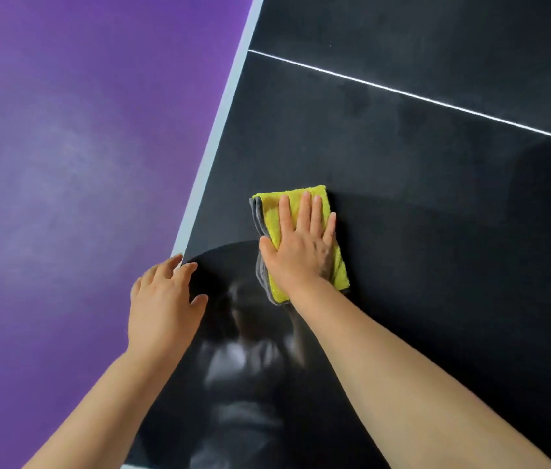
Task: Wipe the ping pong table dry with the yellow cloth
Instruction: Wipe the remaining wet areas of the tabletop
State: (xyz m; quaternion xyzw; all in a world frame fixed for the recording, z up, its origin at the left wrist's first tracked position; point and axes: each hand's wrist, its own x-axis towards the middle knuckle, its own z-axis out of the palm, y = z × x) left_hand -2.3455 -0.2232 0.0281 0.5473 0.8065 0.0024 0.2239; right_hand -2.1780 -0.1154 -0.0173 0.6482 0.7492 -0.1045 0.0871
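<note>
Palm down, the right hand (301, 247) lies flat on the yellow cloth (270, 221), fingers straight and slightly fanned, thumb out to the left over the cloth's grey side. The cloth is folded into an oblong and lies on the ping pong table (419, 248), near the table's left edge but not touching it, well short of the thin white line (402, 93) that crosses the dark top farther away. Its long axis runs from the near end of the table toward the far end, with the far short end leaning a little toward the left edge. The fingers point the same way. A grey backing layer (256, 214) shows along the cloth's left long side.

The left hand (162, 306) holds nothing. Its fingers are loose and gently parted, with the fingertips at the white border (220, 130) of the left edge. Whether it bears on the table I cannot tell. A blurred reflection (240, 367) shows in the glossy top between the forearms. Purple floor (64, 164) lies beyond the left edge.
</note>
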